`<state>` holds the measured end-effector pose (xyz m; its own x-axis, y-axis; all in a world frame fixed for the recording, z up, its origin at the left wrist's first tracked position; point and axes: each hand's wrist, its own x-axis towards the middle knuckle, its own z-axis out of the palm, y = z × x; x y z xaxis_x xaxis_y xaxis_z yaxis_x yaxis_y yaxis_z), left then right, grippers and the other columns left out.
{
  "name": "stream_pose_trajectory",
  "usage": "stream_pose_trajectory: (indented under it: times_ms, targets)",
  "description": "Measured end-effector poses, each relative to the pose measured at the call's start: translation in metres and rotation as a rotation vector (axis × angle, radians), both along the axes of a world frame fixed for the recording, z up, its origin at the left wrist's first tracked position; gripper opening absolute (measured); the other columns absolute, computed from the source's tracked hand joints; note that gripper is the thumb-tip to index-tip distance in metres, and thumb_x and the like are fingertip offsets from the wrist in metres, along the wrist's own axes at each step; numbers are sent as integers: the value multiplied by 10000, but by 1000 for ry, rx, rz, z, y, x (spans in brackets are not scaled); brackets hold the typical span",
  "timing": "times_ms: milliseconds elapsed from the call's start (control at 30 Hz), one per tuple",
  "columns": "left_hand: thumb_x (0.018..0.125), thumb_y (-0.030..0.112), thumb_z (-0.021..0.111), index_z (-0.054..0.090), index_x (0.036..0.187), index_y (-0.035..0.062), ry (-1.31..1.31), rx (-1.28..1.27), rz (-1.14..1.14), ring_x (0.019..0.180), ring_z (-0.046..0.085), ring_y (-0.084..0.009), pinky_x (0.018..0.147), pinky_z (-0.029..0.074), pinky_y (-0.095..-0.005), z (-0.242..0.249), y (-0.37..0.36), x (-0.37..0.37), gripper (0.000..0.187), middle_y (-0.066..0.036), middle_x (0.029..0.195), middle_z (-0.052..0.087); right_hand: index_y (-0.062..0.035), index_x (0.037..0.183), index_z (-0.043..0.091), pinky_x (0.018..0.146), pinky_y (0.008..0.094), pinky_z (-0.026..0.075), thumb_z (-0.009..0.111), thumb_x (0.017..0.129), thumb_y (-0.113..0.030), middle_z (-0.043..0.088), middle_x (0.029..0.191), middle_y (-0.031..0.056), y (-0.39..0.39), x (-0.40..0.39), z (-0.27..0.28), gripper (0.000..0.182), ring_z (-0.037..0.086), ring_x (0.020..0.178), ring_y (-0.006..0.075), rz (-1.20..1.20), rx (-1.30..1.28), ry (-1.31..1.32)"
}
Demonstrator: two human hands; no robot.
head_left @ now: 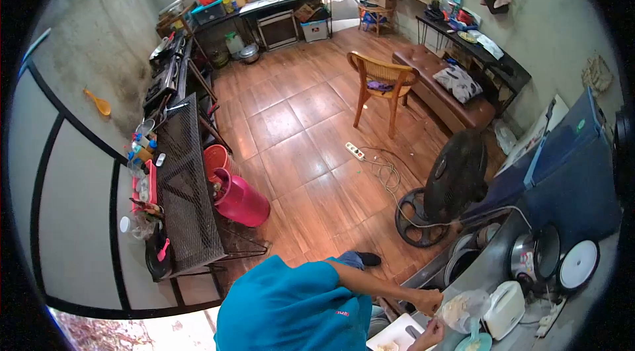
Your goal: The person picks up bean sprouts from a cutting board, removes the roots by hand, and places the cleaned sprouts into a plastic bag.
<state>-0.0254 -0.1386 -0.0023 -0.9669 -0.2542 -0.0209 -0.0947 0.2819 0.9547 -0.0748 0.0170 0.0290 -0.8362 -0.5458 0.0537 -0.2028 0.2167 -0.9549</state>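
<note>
At the counter on the lower right, my left hand (pixel 428 301) is closed at the near edge of a clear plastic bag (pixel 461 308) with pale contents. Just below it, my right hand (pixel 432 334) has its fingers pinched at the bag's lower near side. A white cutting board (pixel 390 338) lies beside my right hand, with a dark-looking blade or handle and some pale pieces on it. Close to the bag stands a teal bowl (pixel 481 343), partly cut off by the frame. A white toaster-like appliance (pixel 505 309) is right behind the bag.
A rice cooker (pixel 524 255) with a raised lid (pixel 578 265) stands farther along the counter. On the floor are a black fan (pixel 453 176), a power strip (pixel 355 151) with a loose cord, a wooden chair (pixel 381 80) and a pink bin (pixel 243 200). A mesh table (pixel 188 192) stands left.
</note>
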Motion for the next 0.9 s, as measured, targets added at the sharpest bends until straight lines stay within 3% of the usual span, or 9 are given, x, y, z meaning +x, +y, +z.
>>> stream_pose_trajectory:
  times_ms: [67,100,133,267,333,500,600,800,900]
  targets:
    - [596,189,725,663,664,-33,49,-101,-85,560,626,-297,545,490,-389,-5,15,-4,241,-175,612,629,68,885,675,581,298,528,684,846,-90,652,769,122,29,-8,-14,163,601,657,181,-23,217,59]
    - [581,184,715,665,675,-33,115,-161,-91,529,603,-303,543,479,-396,-18,27,-13,242,-196,599,607,71,884,639,666,298,462,580,888,-116,623,764,97,44,-14,-37,196,556,701,169,-39,226,16]
    - [603,168,689,665,669,-27,118,-187,-126,520,592,-311,547,472,-404,-14,33,-13,207,-208,610,604,82,876,631,647,289,456,563,852,-40,613,741,95,51,-8,-30,142,540,666,157,-17,243,61]
    - [639,148,650,674,628,10,-64,-198,-323,523,599,-291,552,480,-401,-9,47,-20,140,-191,579,606,80,896,634,654,263,473,580,899,-133,638,776,86,71,8,2,220,571,682,136,71,167,-12]
    - [660,155,648,690,639,47,-35,-232,-386,540,620,-210,546,493,-352,18,54,-14,117,-117,596,638,74,878,624,634,264,450,550,864,-44,609,732,75,77,18,9,140,555,677,133,-38,125,-83]
    - [707,182,665,692,725,11,-158,101,-535,557,642,-237,557,513,-349,27,79,-28,173,-113,628,658,57,901,626,657,250,457,574,878,-54,615,763,62,103,26,13,125,550,708,110,-256,101,-57]
    - [758,220,683,707,825,21,-24,-131,-656,683,659,-221,638,523,-337,34,84,-41,211,-127,737,676,37,895,631,644,255,459,583,870,-57,621,751,55,108,29,7,109,553,687,113,-378,86,-83]
    - [694,180,699,670,700,-7,-97,-82,-739,659,639,-300,614,498,-405,23,99,-64,189,-178,687,632,16,793,571,565,233,415,537,851,5,572,682,52,101,42,16,68,521,616,108,-578,163,113]
    - [666,111,682,650,683,-3,-86,-285,-740,689,660,-335,631,531,-414,11,110,-69,120,-200,727,663,10,810,564,567,271,446,554,872,-32,562,677,71,108,44,3,76,531,612,128,-645,247,232]
